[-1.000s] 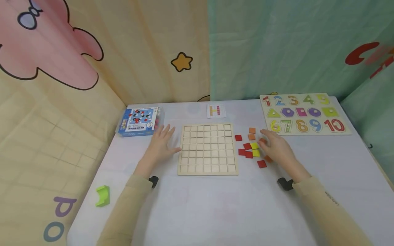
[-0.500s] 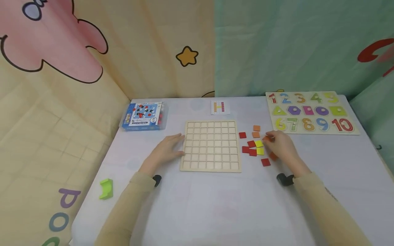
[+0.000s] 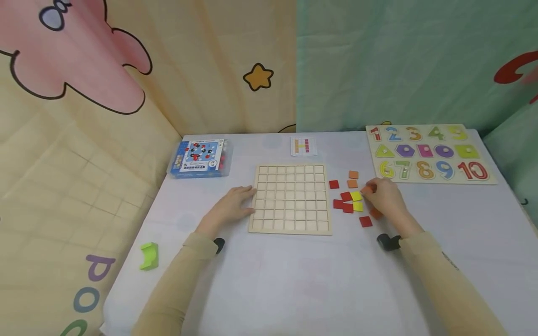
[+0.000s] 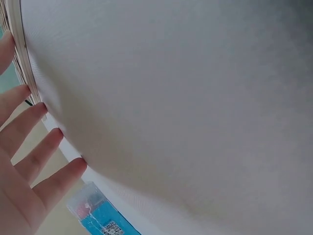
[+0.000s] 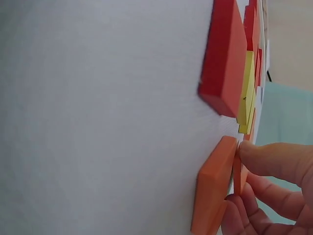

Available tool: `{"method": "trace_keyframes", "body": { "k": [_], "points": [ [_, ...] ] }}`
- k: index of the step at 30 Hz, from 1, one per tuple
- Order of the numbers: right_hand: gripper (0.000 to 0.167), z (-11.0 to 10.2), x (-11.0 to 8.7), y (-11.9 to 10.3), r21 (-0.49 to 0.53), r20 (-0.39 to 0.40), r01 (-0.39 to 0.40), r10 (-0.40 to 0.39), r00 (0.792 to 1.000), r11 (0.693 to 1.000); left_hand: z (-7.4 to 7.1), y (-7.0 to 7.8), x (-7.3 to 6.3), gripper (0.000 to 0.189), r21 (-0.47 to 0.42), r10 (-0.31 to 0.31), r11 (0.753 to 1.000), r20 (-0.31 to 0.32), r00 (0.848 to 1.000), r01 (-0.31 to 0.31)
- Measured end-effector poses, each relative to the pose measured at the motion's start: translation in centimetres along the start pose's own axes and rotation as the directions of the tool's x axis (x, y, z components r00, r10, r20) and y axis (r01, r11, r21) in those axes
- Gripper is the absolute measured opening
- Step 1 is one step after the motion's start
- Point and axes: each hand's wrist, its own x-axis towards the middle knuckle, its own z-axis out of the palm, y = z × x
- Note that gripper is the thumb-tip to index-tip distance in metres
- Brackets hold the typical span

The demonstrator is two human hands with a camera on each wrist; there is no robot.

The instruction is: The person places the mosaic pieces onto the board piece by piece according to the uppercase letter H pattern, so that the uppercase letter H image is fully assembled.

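Head camera looks down; wrist cameras sit closer, the right sharing tiles (image 3: 356,196).

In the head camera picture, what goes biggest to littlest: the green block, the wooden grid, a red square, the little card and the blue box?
1. Wooden grid
2. Blue box
3. Little card and green block: too alike to rank
4. Red square

tiles (image 3: 346,196): red, yellow, orange | board (image 3: 290,199): pale tan, square grid | tabletop (image 3: 286,280): white | sleeves (image 3: 172,284): beige
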Motion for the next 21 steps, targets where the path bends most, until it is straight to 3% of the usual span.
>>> {"method": "trace_keyframes", "body": {
  "k": [10, 16, 21],
  "points": [
    [0.034, -0.2, 0.5, 0.2, 0.058, -0.040, 0.004, -0.001, 0.999, 0.998, 0.0, 0.3, 0.5, 0.071, -0.020, 0.006, 1.000, 0.027, 1.000, -0.005],
    [0.034, -0.2, 0.6, -3.1, 0.140, -0.024, 0.052, -0.049, 0.999, 0.989, -0.7, 0.4, 0.0, 0.074, -0.015, -0.028, 0.999, 0.036, 0.999, 0.029],
    [0.028, 1.3, 1.3, -5.9, 0.196, 0.002, 0.115, -0.118, 0.993, 0.974, 0.9, -0.1, -0.3, 0.074, -0.044, -0.037, 0.998, 0.025, 0.999, 0.039]
  ]
}}
